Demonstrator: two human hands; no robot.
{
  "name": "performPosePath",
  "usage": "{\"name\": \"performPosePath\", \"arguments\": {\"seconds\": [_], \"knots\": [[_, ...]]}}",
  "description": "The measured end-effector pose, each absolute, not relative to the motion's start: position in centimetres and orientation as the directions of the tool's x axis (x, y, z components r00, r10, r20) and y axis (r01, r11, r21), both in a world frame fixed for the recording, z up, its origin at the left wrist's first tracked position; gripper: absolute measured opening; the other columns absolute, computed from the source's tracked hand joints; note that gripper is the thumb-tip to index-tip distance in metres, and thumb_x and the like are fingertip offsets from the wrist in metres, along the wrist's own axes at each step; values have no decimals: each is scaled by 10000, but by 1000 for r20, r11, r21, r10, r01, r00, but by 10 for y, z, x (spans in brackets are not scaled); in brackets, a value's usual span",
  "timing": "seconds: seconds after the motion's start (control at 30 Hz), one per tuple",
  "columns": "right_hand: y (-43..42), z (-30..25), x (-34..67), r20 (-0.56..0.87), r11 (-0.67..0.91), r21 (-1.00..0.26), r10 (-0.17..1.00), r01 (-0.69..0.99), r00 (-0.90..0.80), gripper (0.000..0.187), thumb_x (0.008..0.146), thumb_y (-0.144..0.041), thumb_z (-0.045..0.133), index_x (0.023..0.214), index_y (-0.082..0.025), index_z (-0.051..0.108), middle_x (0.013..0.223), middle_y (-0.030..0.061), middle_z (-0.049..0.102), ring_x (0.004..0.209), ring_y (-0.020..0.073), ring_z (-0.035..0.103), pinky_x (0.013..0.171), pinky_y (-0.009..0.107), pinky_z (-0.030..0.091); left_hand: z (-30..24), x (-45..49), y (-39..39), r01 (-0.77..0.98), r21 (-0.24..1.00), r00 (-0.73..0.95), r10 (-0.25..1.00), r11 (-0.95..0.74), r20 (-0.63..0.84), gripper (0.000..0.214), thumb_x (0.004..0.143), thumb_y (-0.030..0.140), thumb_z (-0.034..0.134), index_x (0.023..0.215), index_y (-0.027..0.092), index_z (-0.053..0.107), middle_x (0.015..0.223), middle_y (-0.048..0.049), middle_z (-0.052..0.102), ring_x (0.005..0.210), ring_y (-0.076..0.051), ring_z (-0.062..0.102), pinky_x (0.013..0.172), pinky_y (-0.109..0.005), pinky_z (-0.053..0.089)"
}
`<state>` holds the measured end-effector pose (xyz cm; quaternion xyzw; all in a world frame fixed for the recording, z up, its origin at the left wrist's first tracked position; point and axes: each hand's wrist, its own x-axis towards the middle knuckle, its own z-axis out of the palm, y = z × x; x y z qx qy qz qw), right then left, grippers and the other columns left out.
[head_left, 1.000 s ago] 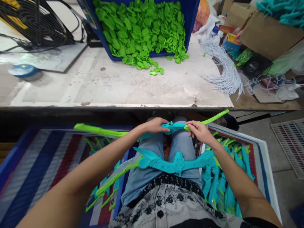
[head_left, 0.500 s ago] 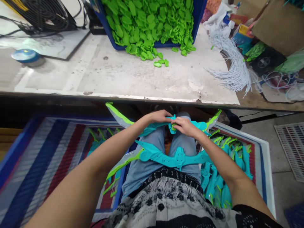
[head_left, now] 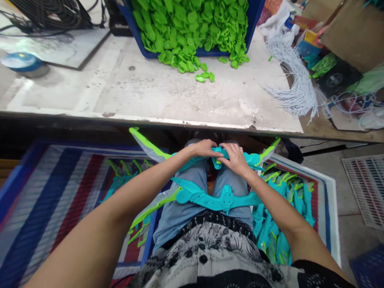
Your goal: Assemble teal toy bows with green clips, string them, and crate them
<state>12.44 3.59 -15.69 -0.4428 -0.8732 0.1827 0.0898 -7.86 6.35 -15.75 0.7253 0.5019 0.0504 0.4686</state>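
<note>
Over my knees I hold a teal toy bow (head_left: 255, 159) with green limb tips. My left hand (head_left: 204, 148) is closed on its middle from the left. Closed over the centre grip beside it, my right hand (head_left: 235, 158) presses there with the fingers. A second teal bow (head_left: 223, 200) lies across my lap, nearer my body. On the table ahead a blue crate (head_left: 253, 18) brims with small green plastic pieces (head_left: 192, 28), some spilled onto the tabletop (head_left: 150, 96).
Striped woven bags on the floor flank my legs; the right one (head_left: 325, 200) holds several teal and green bows (head_left: 282, 224), the left one (head_left: 45, 200) a few. White cords (head_left: 295, 86) lie at the table's right, a blue tape roll (head_left: 21, 62) at left, cardboard boxes (head_left: 351, 32) far right.
My right hand slid in from the bow's right limb to its centre, meeting the left hand. The bow's limbs went from spread flat to angled upward. The view tilted down slightly.
</note>
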Motion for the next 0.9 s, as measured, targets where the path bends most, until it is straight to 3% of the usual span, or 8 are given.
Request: {"name": "performPosePath", "arguments": {"seconds": [0.1,0.2,0.4,0.47,0.57,0.63,0.73,0.9], "knots": [[36,-162,129,-95,504,-435,798,746,-595,670,861,-442,627,1417,-118,438,1272,170,602,1191,302,514,1009,440,346,-161,-71,63,730,673,472,798,-116,-374,489,723,578,611,823,102,666,654,-25,602,618,-151,519,572,-250,325],[38,-167,129,-125,477,-460,800,749,-587,816,800,-497,685,1467,-146,373,1288,168,599,1203,312,523,1001,439,346,-164,-68,61,728,669,486,801,-151,-348,448,739,561,623,832,123,657,689,-39,632,641,-165,557,576,-247,340],[37,-165,123,-104,500,-375,815,781,-571,821,772,-511,712,1461,-197,394,1201,172,644,1121,335,570,905,449,384,-156,-68,53,796,565,457,829,-220,-322,428,788,538,628,952,143,652,858,-89,698,784,-220,649,634,-252,394],[43,-152,124,-153,551,-355,762,755,-629,724,731,-493,754,1347,-181,539,1160,168,668,1062,330,597,855,412,409,-148,-66,42,817,535,429,846,-214,-317,439,816,542,613,1001,144,639,919,-111,703,845,-250,665,670,-269,420],[72,-117,122,-222,600,-449,643,662,-733,299,809,-417,683,1016,-204,719,937,88,730,856,249,651,721,311,425,-131,-56,18,859,465,380,876,-215,-296,416,870,495,574,1064,129,613,1005,-149,692,911,-293,669,725,-314,455],[105,-93,110,-114,594,-494,680,635,-724,228,898,-357,553,881,-211,727,811,48,719,752,200,641,674,284,418,-120,-47,5,880,417,364,887,-227,-286,391,890,446,561,1102,120,595,1043,-162,679,954,-306,662,749,-332,469],[170,-75,70,163,607,-409,784,682,-599,263,926,-295,475,888,-194,715,859,65,697,819,212,619,735,313,443,-110,-43,2,887,403,361,884,-227,-297,363,884,413,578,1116,133,594,1060,-155,674,965,-297,662,750,-330,473],[260,-96,-17,303,624,-281,778,729,-550,252,896,-283,545,1064,-146,674,1117,160,586,1078,304,503,882,445,456,-110,-69,38,796,573,496,753,-195,-433,381,750,543,696,841,174,666,771,-80,685,729,-259,659,603,-294,407]]}}
